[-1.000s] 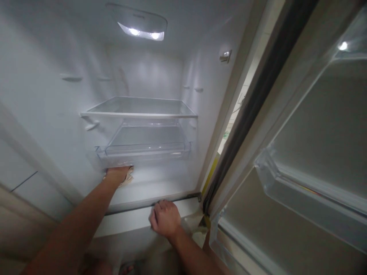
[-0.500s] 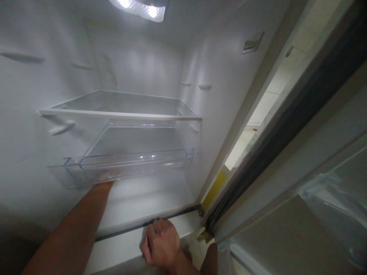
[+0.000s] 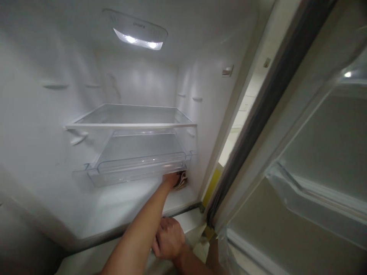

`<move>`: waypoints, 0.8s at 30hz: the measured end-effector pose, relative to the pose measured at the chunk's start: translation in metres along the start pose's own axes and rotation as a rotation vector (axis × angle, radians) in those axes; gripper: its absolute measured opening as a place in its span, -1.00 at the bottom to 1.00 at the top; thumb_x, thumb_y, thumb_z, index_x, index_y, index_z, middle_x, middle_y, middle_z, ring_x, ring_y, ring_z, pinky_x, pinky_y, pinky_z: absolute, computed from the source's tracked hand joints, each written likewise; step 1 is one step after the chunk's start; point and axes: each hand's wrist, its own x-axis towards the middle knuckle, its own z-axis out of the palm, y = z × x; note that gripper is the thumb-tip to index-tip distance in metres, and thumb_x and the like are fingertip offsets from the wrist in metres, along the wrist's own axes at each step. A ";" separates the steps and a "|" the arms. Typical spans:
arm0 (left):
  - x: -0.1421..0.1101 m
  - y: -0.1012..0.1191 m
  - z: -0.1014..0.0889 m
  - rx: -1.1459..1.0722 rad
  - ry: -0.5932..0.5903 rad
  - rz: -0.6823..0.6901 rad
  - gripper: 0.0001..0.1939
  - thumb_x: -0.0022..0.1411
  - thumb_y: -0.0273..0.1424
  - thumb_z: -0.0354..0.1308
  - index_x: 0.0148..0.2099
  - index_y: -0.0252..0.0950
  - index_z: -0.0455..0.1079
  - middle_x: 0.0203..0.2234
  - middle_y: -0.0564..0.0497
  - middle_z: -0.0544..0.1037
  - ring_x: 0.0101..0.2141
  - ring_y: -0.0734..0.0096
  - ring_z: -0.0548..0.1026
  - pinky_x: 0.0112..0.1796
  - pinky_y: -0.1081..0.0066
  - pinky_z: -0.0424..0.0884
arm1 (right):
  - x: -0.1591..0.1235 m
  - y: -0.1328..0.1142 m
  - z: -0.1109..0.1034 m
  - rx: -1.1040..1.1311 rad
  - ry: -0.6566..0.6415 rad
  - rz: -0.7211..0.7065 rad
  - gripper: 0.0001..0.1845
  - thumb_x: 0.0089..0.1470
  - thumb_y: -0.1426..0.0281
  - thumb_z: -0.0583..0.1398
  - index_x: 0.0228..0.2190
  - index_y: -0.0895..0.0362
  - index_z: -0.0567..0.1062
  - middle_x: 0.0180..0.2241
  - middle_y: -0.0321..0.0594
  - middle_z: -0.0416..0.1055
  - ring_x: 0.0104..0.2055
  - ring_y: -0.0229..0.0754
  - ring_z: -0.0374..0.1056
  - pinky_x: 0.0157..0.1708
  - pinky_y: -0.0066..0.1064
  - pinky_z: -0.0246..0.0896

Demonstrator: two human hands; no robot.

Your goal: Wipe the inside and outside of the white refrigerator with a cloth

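My left hand [image 3: 171, 179] reaches under the clear front of the lower fridge shelf [image 3: 137, 168], at the right of the compartment floor [image 3: 126, 202]. Its fingers close around a crumpled cloth [image 3: 182, 180] with dark and pale stripes, pressed near the right wall. Part of the hand lies hidden behind the clear plastic. Closer to me, my right hand [image 3: 169, 237] is closed like a fist at the fridge's front edge, partly behind my left forearm. Whatever its curled fingers may hold is hidden.
A glass shelf [image 3: 129, 125] with a white front rim spans the compartment above the lower shelf. The lit lamp [image 3: 140, 38] is in the ceiling. At right stands the open fridge door with its dark gasket [image 3: 266, 99] and a clear door bin [image 3: 315, 202].
My left hand has swept from the left side under the lower shelf to the right, and the cloth now shows. My right hand stays at the front edge. The view has shifted.
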 end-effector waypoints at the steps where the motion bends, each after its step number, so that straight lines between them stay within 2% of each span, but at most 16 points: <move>1: -0.013 0.000 0.000 0.018 0.004 -0.026 -0.53 0.52 -0.12 0.32 0.33 -0.21 0.49 0.28 -0.17 0.55 0.21 0.03 0.57 0.22 -0.08 0.53 | 0.001 -0.001 -0.003 0.005 -0.005 0.006 -0.79 0.18 0.19 0.29 -0.27 0.09 0.53 -0.30 -0.12 0.59 -0.27 -0.03 0.52 -0.26 -0.29 0.35; 3: -0.044 -0.010 -0.009 0.053 0.016 -0.050 -0.53 0.52 -0.21 0.30 0.38 -0.19 0.47 0.28 -0.16 0.58 0.25 0.08 0.56 0.27 0.01 0.48 | 0.002 -0.002 -0.009 0.007 -0.018 0.027 -0.82 0.18 0.24 0.29 -0.28 0.10 0.54 -0.30 -0.12 0.60 -0.25 -0.03 0.53 -0.24 -0.29 0.36; 6: -0.095 -0.048 -0.043 0.136 0.040 -0.106 -0.49 0.51 -0.37 0.22 0.44 -0.10 0.44 0.30 -0.10 0.60 0.30 0.22 0.53 0.30 0.29 0.40 | 0.004 -0.005 -0.020 0.003 -0.069 0.051 -0.83 0.21 0.27 0.28 -0.25 0.11 0.57 -0.25 -0.10 0.62 -0.20 -0.02 0.56 -0.20 -0.29 0.40; 7: -0.112 -0.064 -0.058 0.178 0.048 -0.154 -0.51 0.52 -0.37 0.18 0.42 -0.10 0.45 0.30 -0.11 0.60 0.31 0.20 0.53 0.30 0.28 0.38 | 0.005 -0.006 -0.024 0.006 -0.084 0.059 -0.83 0.22 0.28 0.27 -0.24 0.12 0.58 -0.24 -0.10 0.63 -0.18 -0.02 0.57 -0.19 -0.29 0.41; 9: -0.143 -0.094 -0.086 0.278 0.066 -0.298 -0.58 0.52 -0.38 0.10 0.33 -0.20 0.51 0.22 -0.26 0.64 0.25 0.01 0.57 0.28 0.13 0.41 | 0.005 -0.007 -0.029 0.022 -0.097 0.072 -0.83 0.25 0.28 0.26 -0.23 0.12 0.59 -0.23 -0.10 0.64 -0.17 -0.02 0.58 -0.16 -0.29 0.43; 12: -0.176 -0.119 -0.111 0.415 0.100 -0.497 -0.61 0.50 -0.30 0.08 0.24 -0.32 0.53 0.08 -0.44 0.65 0.13 -0.27 0.61 0.14 -0.08 0.48 | 0.006 -0.008 -0.032 0.040 -0.091 0.078 -0.83 0.27 0.29 0.25 -0.23 0.12 0.59 -0.22 -0.10 0.64 -0.16 -0.02 0.59 -0.13 -0.28 0.44; 14: -0.187 -0.121 -0.112 0.475 0.121 -0.569 -0.54 0.49 -0.22 0.10 0.27 -0.39 0.47 0.11 -0.53 0.60 0.10 -0.38 0.61 0.06 -0.11 0.51 | 0.005 -0.008 -0.032 0.044 -0.091 0.076 -0.84 0.26 0.31 0.25 -0.22 0.13 0.60 -0.21 -0.10 0.64 -0.15 -0.01 0.59 -0.12 -0.27 0.45; 16: -0.190 -0.112 -0.104 0.504 0.133 -0.593 -0.48 0.52 -0.20 0.06 0.33 -0.43 0.39 0.13 -0.56 0.55 0.04 -0.36 0.63 -0.02 -0.07 0.54 | 0.005 -0.008 -0.030 0.046 -0.094 0.068 -0.84 0.24 0.33 0.25 -0.22 0.13 0.60 -0.20 -0.09 0.64 -0.15 0.00 0.59 -0.13 -0.26 0.45; 18: -0.190 -0.099 -0.092 0.507 0.131 -0.566 -0.53 0.55 -0.25 0.00 0.34 -0.39 0.37 0.12 -0.47 0.54 -0.01 -0.20 0.66 -0.06 0.04 0.55 | 0.005 -0.007 -0.029 0.043 -0.089 0.062 -0.84 0.23 0.33 0.25 -0.21 0.14 0.61 -0.20 -0.08 0.64 -0.14 0.02 0.60 -0.12 -0.25 0.46; 21: -0.194 -0.075 -0.072 0.497 0.127 -0.457 -0.62 0.54 -0.34 0.02 0.32 -0.23 0.37 0.13 -0.27 0.52 0.03 0.03 0.64 -0.01 0.21 0.52 | 0.005 -0.008 -0.031 0.044 -0.084 0.052 -0.82 0.24 0.33 0.26 -0.20 0.14 0.63 -0.19 -0.07 0.65 -0.13 0.01 0.60 -0.11 -0.27 0.45; 24: -0.208 -0.055 -0.051 0.493 0.144 -0.386 -0.57 0.55 -0.32 0.05 0.39 -0.17 0.32 0.14 -0.21 0.49 0.09 0.07 0.62 0.04 0.25 0.49 | 0.004 -0.009 -0.039 0.068 -0.095 0.071 -0.79 0.27 0.32 0.25 -0.18 0.16 0.66 -0.17 -0.04 0.67 -0.12 -0.01 0.60 -0.10 -0.30 0.42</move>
